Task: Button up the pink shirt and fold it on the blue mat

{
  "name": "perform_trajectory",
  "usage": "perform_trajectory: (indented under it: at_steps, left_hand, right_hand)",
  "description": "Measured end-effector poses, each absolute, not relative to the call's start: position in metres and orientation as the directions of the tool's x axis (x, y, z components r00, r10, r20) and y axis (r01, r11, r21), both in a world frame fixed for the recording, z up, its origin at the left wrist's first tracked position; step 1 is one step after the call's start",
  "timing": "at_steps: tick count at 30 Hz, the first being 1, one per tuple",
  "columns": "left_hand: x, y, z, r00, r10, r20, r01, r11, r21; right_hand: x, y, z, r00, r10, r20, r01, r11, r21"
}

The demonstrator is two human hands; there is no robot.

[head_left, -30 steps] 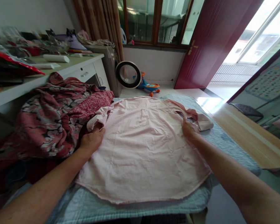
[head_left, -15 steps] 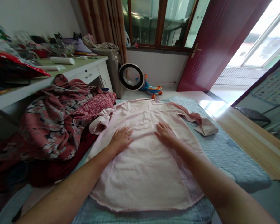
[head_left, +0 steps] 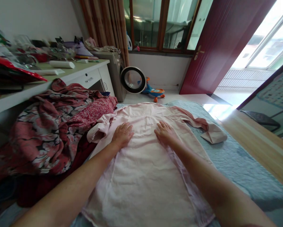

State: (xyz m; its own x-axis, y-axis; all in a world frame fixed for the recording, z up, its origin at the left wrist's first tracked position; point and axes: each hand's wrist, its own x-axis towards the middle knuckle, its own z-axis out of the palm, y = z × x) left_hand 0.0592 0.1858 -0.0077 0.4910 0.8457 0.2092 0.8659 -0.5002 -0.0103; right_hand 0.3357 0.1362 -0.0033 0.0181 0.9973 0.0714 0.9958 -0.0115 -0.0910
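A pale pink long-sleeved shirt lies spread back side up, its collar at the far end. My left hand rests flat on the left of its upper back, fingers stretched out. On the right of the upper back lies my right hand, also flat with fingers extended. Neither hand grips the cloth. The left sleeve is bunched against the clothes pile, while the right sleeve bends outward over the quilted blue cover. Near the camera, the shirt's hem runs out of the frame.
A heap of floral clothes crowds the left side. Behind it stands a cluttered desk. A washing machine with its round door open, a blue and orange ride-on toy and a dark red door are at the back.
Both hands have slid slightly away from me over the shirt, staying flat. The view has moved closer, so the near hem now partly leaves the frame.
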Motion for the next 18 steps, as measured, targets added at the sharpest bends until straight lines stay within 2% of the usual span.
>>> perform_trajectory:
  at_steps: [3,8,10,15,18]
  left_hand:
    - [0.058,0.200,-0.015,0.441,0.889,0.127,0.895,-0.446,0.012]
    - [0.040,0.221,-0.004,0.346,0.930,0.125,0.937,-0.348,-0.005]
    - [0.040,0.231,0.004,0.273,0.955,0.119,0.962,-0.273,-0.012]
    - [0.052,0.240,0.002,0.187,0.980,0.060,0.982,-0.187,-0.009]
    - [0.056,0.233,-0.009,0.141,0.985,0.095,0.989,-0.144,0.023]
  right_hand:
    - [0.339,0.145,-0.009,-0.010,0.999,0.044,0.996,0.014,-0.085]
    - [0.371,0.148,-0.014,0.237,0.968,0.077,0.971,-0.233,-0.060]
    - [0.380,0.151,-0.012,0.280,0.957,0.077,0.959,-0.275,-0.061]
    - [0.392,0.157,-0.010,0.148,0.988,0.034,0.987,-0.146,-0.060]
    - [0.400,0.158,-0.013,0.199,0.980,0.015,0.979,-0.198,-0.041]
